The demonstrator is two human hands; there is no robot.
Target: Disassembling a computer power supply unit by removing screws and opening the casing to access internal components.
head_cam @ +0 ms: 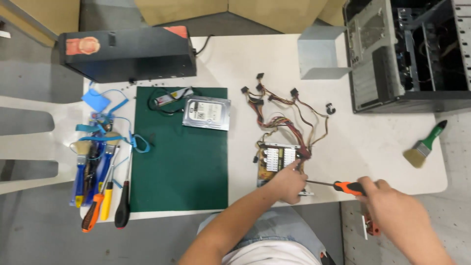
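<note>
A power supply circuit board (274, 159) with a bundle of coloured cables (284, 115) lies on the white table (382, 142) near its front edge. My left hand (288, 184) rests on the board's front right corner, a finger touching it. My right hand (392, 208) grips an orange-and-black screwdriver (343, 186), whose metal shaft points left toward the board beside my left hand. A hard drive (207, 113) sits on a green mat (181, 157) to the left.
An open computer case (407, 49) stands at the back right, a grey metal cover (321, 51) beside it. A black box (127, 51) sits at the back left. Screwdrivers, brushes and blue straps (100, 167) lie at the left edge. A green-handled brush (424, 145) lies at the right.
</note>
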